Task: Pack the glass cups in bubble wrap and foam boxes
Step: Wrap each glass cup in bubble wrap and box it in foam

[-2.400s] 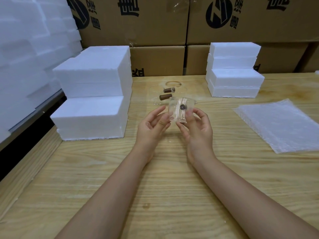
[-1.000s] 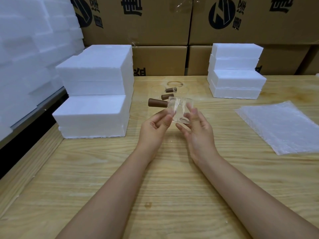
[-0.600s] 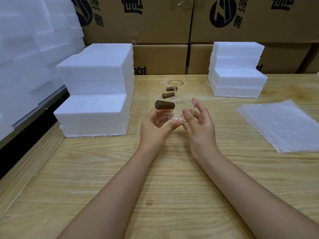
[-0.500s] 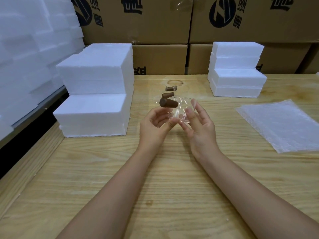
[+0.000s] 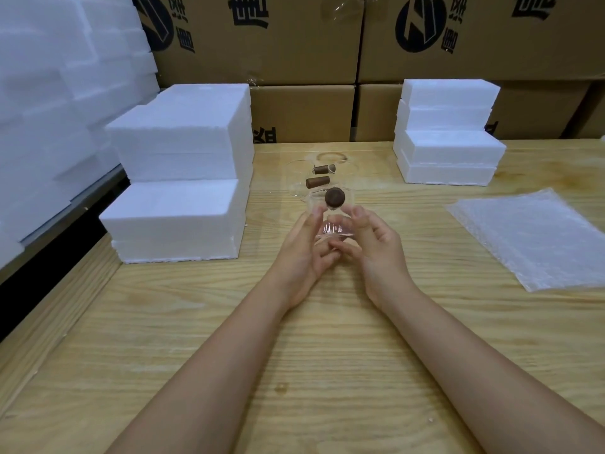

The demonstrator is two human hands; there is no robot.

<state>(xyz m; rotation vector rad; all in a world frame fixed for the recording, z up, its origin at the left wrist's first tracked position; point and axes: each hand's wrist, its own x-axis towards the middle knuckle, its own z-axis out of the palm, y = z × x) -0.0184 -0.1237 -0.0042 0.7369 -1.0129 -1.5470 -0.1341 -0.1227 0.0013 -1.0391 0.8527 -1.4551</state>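
Note:
A clear glass cup (image 5: 332, 221) with a brown wooden handle (image 5: 334, 198) is held above the middle of the wooden table; the handle's round end faces me. My left hand (image 5: 302, 253) grips the cup's left side and my right hand (image 5: 373, 247) grips its right side, fingers curled round the glass. Two more glass cups with brown handles (image 5: 317, 181) (image 5: 324, 168) lie on the table just behind it. A pile of bubble wrap sheets (image 5: 537, 237) lies at the right. White foam boxes stand stacked at the left (image 5: 183, 178) and back right (image 5: 448, 132).
Cardboard boxes (image 5: 304, 44) form a wall along the table's far edge. More white foam (image 5: 55, 77) is piled high at the far left, beyond the table's left edge (image 5: 49, 316). Bare wood lies under my forearms.
The cup has turned in my hands: its brown handle swung from pointing left to pointing toward me, and both hands shifted slightly round the glass.

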